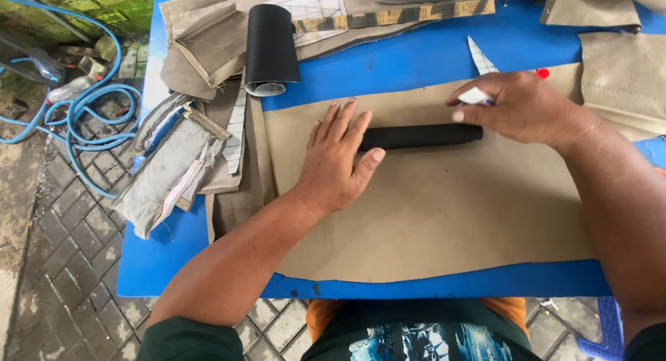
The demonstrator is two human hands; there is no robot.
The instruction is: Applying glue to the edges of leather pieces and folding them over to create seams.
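The left hand (338, 160) lies flat and open, pinning a black strip (422, 135) on tan cloth (430, 215) spread on the blue table (159, 257). The right hand (517, 108) pinches white chalk (476, 96) at the strip's far end. This looks like marking along the strip; the next stroke needs it held steady.

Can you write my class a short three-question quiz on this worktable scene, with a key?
1. True or false: the left hand lies flat on the tan sheet.
2. What does the right hand pinch? A) white chalk piece B) scissors C) tape roll
3. Fill in: the black strip lies between both ____.

Key: 1 true; 2 A; 3 hands.
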